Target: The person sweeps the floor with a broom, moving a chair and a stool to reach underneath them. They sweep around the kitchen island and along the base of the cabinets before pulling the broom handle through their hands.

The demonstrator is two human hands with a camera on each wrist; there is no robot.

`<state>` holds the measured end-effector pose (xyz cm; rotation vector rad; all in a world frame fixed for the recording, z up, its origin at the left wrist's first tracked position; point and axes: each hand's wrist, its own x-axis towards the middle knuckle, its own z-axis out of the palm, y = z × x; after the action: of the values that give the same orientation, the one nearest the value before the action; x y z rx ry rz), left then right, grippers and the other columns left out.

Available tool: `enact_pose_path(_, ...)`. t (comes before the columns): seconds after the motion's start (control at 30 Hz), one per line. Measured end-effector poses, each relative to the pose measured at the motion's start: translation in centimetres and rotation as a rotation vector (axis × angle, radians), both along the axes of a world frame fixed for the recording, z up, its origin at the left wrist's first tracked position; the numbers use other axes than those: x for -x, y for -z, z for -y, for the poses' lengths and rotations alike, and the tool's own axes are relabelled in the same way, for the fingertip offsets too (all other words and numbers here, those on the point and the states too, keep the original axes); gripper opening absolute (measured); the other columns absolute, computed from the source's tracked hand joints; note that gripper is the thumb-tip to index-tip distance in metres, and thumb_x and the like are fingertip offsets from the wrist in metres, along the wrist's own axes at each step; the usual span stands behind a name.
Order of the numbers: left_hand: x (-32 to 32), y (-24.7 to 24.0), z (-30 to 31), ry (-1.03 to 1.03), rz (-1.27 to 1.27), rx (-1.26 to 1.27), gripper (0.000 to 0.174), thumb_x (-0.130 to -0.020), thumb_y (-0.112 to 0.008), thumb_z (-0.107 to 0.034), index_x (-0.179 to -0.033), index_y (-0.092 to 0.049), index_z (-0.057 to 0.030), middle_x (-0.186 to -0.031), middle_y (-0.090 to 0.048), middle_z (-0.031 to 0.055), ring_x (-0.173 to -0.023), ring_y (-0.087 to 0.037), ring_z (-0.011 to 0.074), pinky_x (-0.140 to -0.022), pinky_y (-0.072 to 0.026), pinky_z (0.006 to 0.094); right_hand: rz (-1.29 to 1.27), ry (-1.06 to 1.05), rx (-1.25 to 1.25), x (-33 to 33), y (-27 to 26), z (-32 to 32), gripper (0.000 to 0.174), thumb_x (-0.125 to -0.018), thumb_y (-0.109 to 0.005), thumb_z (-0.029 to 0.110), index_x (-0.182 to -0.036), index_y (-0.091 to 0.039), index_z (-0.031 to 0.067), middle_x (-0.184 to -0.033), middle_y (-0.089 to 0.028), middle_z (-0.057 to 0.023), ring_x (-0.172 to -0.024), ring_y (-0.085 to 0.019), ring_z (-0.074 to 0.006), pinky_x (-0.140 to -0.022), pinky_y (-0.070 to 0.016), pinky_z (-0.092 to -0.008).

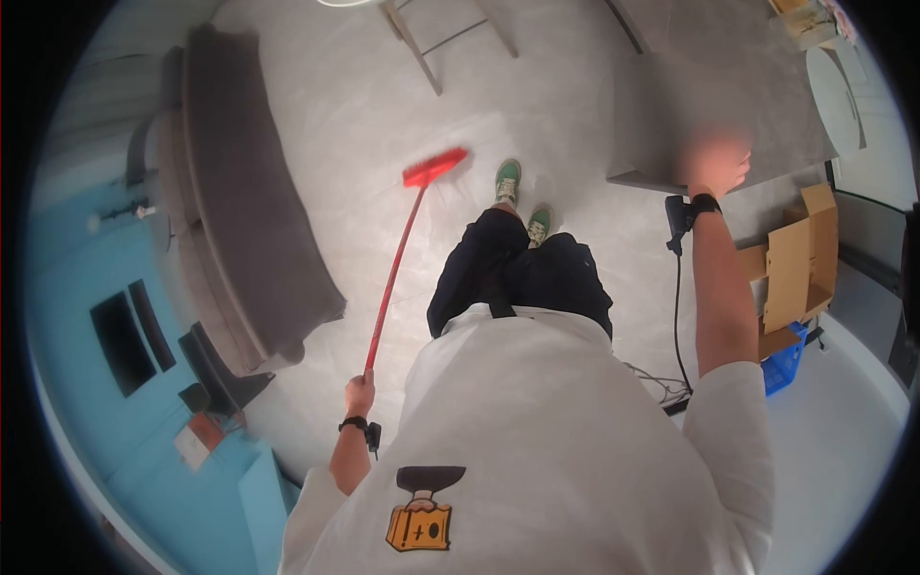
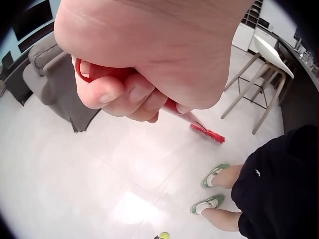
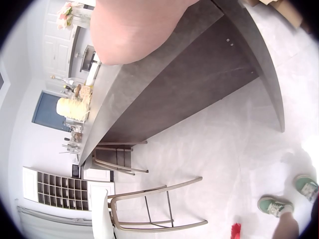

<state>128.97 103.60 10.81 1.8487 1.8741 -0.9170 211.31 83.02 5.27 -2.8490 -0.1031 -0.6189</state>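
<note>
Left hand (image 2: 149, 59) is wrapped tight round the top end of the red broom (image 1: 393, 278), fingers and thumb curled right over the handle. That much is clear from the wrist view. The handle slants away and down across the pale floor (image 1: 364, 105), and the bristle head (image 1: 434, 168) sits on the floor just left of the green shoes (image 1: 508, 180), on the far side of them. The grey sofa (image 1: 249, 220) runs along the left, well apart from the bristles.

Over on the right, the right hand (image 1: 717, 168) rests at the near corner of the dark bench (image 1: 728, 86). It is blurred in the head view and only its heel shows in the wrist view, so I cannot tell whether the fingers lie flat or hook over the edge. A cardboard box (image 1: 800, 259) stands on the floor to the right of that arm, near the bench.

By the look of it this is a one-handed sweeping stroke with the head at full reach, the body braced on the bench. The next move calls for drawing the bristles back toward the feet, flat on the floor, with a firm grip, since one hand at the very end of the handle gives little control.
</note>
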Motion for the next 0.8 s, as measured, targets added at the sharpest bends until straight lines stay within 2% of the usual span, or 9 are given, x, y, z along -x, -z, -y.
enact_pose_path(0.13,-5.8,-0.8,-2.3,0.092,0.068,-0.028,0.062,-0.098,-0.044,-0.055,-0.086,-0.069,0.0008,-0.087,-0.067,0.028,-0.089,-0.064,0.0473,-0.076,-0.0498,0.0535,0.009,-0.001,-0.009,0.1,-0.1,0.0,0.031,-0.086,-0.057,0.031,-0.114,-0.061,0.017,-0.123,-0.052,-0.0106,-0.114,-0.049,-0.0357,-0.097,-0.0395,-0.0493)
enact_pose_path(0.37,-18.7,2.1,-5.7,0.29,0.206,-0.029,0.054,-0.098,-0.047,-0.051,-0.086,-0.068,-0.0022,-0.084,-0.068,0.0262,-0.085,-0.065,0.0463,-0.074,-0.0515,0.0548,0.023,-0.041,-0.021,-0.2,0.3,0.1,0.031,-0.085,-0.058,0.031,-0.112,-0.062,0.0167,-0.122,-0.053,-0.0104,-0.113,-0.05,-0.0357,-0.095,-0.0402,-0.0494)
enact_pose_path(0.53,-25.8,6.7,-7.3,0.519,0.25,0.078,0.05,-0.098,-0.047,-0.047,-0.089,-0.068,-0.0026,-0.087,-0.069,0.0242,-0.084,-0.066,0.0445,-0.073,-0.053,0.0529,0.049,0.028,-0.009,0.1,-0.5,0.0,0.029,-0.081,-0.059,0.029,-0.107,-0.062,0.0171,-0.118,-0.054,-0.0108,-0.111,-0.051,-0.0357,-0.092,-0.0413,-0.0489)
enact_pose_path(0.6,-28.5,8.9,-8.1,0.63,0.196,0.16,0.047,-0.099,-0.047,-0.045,-0.094,-0.068,-0.0026,-0.092,-0.07,0.0226,-0.085,-0.067,0.0434,-0.075,-0.0536,0.052,0.064,-0.002,-0.057,0.2,-0.5,0.1,0.028,-0.08,-0.059,0.027,-0.105,-0.062,0.0169,-0.115,-0.054,-0.0111,-0.109,-0.051,-0.0354,-0.091,-0.0416,-0.0485)
enact_pose_path(0.63,-29.4,9.9,-8.8,0.74,0.215,0.171,0.043,-0.099,-0.047,-0.041,-0.097,-0.067,-0.0024,-0.09,-0.071,0.0215,-0.075,-0.069,0.0385,-0.067,-0.0549,0.0488,0.08,0.014,-0.051,0.1,-0.6,0.1,0.028,-0.08,-0.059,0.027,-0.105,-0.062,0.0169,-0.115,-0.054,-0.0111,-0.109,-0.051,-0.0354,-0.091,-0.0416,-0.0485)
enact_pose_path(0.67,-30.3,10.9,-9.3,0.752,0.226,0.172,0.043,-0.099,-0.047,-0.041,-0.097,-0.067,-0.0024,-0.09,-0.071,0.0215,-0.075,-0.069,0.0385,-0.067,-0.0549,0.0488,0.085,0.006,-0.054,0.0,-0.6,0.1,0.028,-0.08,-0.058,0.027,-0.106,-0.062,0.0166,-0.115,-0.054,-0.0111,-0.109,-0.051,-0.0352,-0.091,-0.0414,-0.0484)
enact_pose_path(0.73,-32.9,10.1,-9.9,0.377,0.09,0.428,0.042,-0.098,-0.046,-0.037,-0.097,-0.066,-0.0012,-0.083,-0.07,0.0202,-0.062,-0.068,0.0327,-0.058,-0.0544,0.0441,0.079,0.004,-0.055,0.3,-0.6,0.4,0.028,-0.08,-0.058,0.027,-0.106,-0.062,0.0162,-0.115,-0.054,-0.0112,-0.109,-0.051,-0.035,-0.091,-0.0412,-0.0484)
enact_pose_path(0.77,-33.6,9.9,-10.1,0.43,0.156,0.416,0.041,-0.098,-0.046,-0.035,-0.099,-0.066,0.0004,-0.078,-0.068,0.0186,-0.051,-0.064,0.0273,-0.049,-0.0518,0.0397,0.083,-0.004,-0.061,0.2,-0.6,0.3,0.029,-0.08,-0.058,0.027,-0.107,-0.062,0.0159,-0.115,-0.054,-0.0112,-0.109,-0.051,-0.0347,-0.092,-0.0409,-0.0485)
enact_pose_path(0.8,-34.8,9.5,-10.1,0.435,0.151,0.416,0.041,-0.098,-0.046,-0.035,-0.099,-0.066,0.0004,-0.078,-0.068,0.0186,-0.051,-0.064,0.0273,-0.049,-0.0518,0.0397,0.084,-0.012,-0.066,0.3,-0.6,0.3,0.029,-0.08,-0.058,0.027,-0.107,-0.062,0.0156,-0.115,-0.054,-0.0113,-0.109,-0.051,-0.0344,-0.092,-0.0406,-0.0486)
